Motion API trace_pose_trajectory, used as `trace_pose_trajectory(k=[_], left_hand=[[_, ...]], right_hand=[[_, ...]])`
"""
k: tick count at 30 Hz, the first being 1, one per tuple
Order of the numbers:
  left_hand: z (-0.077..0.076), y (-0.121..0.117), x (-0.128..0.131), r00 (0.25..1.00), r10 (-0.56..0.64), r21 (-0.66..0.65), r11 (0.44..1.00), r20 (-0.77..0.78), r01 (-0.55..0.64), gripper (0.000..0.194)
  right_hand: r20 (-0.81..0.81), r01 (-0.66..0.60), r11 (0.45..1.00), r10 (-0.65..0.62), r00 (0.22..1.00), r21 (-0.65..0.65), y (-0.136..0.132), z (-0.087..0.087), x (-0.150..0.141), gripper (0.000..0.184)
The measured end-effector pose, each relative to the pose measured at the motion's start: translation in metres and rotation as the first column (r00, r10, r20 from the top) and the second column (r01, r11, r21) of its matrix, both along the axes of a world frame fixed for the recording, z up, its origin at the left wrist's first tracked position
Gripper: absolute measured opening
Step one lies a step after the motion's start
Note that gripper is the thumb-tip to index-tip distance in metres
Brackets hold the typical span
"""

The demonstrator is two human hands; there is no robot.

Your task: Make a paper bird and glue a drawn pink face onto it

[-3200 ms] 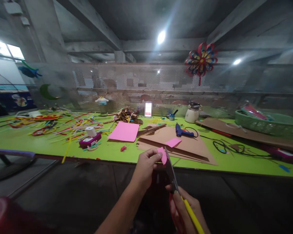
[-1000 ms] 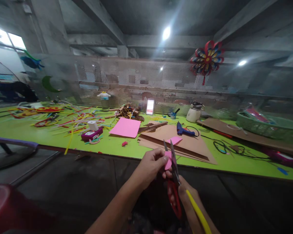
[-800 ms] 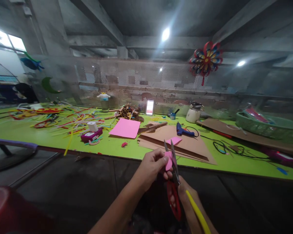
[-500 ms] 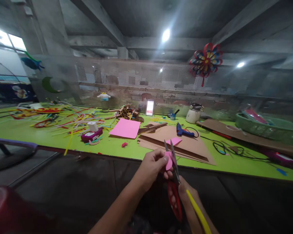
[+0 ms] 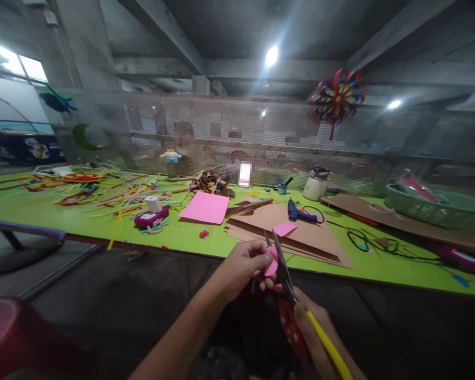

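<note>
In front of the table edge, my left hand (image 5: 248, 266) pinches a small pink paper piece (image 5: 271, 262) with a rounded lower end between thumb and fingers. My right hand (image 5: 311, 316) grips a pair of scissors (image 5: 285, 274) with one red and one yellow handle. The blades are parted and point up and away, with the pink piece at them; whether both touch it I cannot tell. Beyond the blades, a pink scrap (image 5: 285, 229) lies on brown cardboard sheets (image 5: 312, 237). A larger pink sheet (image 5: 205, 208) rests on the table to the left.
A blue glue gun (image 5: 300, 212) sits on the cardboard. The green table (image 5: 174, 243) carries a purple power box (image 5: 151, 217), a pile of twigs (image 5: 209, 182), scattered coloured strips (image 5: 122, 198) and a green basket (image 5: 435, 206). A red stool (image 5: 8, 327) stands low at left.
My right hand and the scissors have shifted slightly down and right, and the handles have turned a little. My left hand still holds the pink piece. The whole view has shifted slightly.
</note>
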State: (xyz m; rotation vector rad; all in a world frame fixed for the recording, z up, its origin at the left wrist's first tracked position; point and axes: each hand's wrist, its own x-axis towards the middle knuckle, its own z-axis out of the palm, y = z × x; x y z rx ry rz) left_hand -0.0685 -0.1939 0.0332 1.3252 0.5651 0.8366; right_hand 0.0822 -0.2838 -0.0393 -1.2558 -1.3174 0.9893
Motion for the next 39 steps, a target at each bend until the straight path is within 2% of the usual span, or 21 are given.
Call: trace_pose_trajectory(k=[7, 14, 23, 31, 35, 39], left_hand=[[0.002, 0.002, -0.003, 0.999, -0.041, -0.007, 0.999, -0.031, 0.040, 0.031], [0.004, 0.005, -0.006, 0.996, -0.079, -0.038, 0.996, -0.051, 0.077, 0.034], [0.014, 0.003, -0.013, 0.987, -0.112, 0.009, 0.993, -0.115, 0.114, 0.022], [0.017, 0.005, -0.018, 0.977, -0.140, 0.040, 0.988, -0.161, 0.149, 0.026], [0.022, 0.002, -0.018, 0.971, -0.149, 0.070, 0.984, -0.185, 0.165, 0.028], [0.023, 0.003, -0.020, 0.962, -0.162, 0.076, 0.980, -0.218, 0.182, 0.029]], right_hand=[[0.020, 0.000, 1.000, 0.000, 1.000, 0.010, -0.001, -0.007, 0.007, 0.073], [0.051, -0.022, 0.999, 0.020, 0.999, 0.036, -0.006, -0.002, 0.010, 0.072], [0.107, -0.039, 0.997, 0.031, 0.994, 0.072, -0.009, 0.007, 0.017, 0.066], [0.165, -0.048, 0.996, 0.036, 0.986, 0.071, -0.013, 0.009, 0.022, 0.064], [0.223, -0.066, 0.989, 0.035, 0.974, 0.132, -0.013, 0.007, 0.028, 0.062], [0.278, -0.096, 0.988, 0.058, 0.959, 0.125, -0.015, 0.010, 0.033, 0.060]])
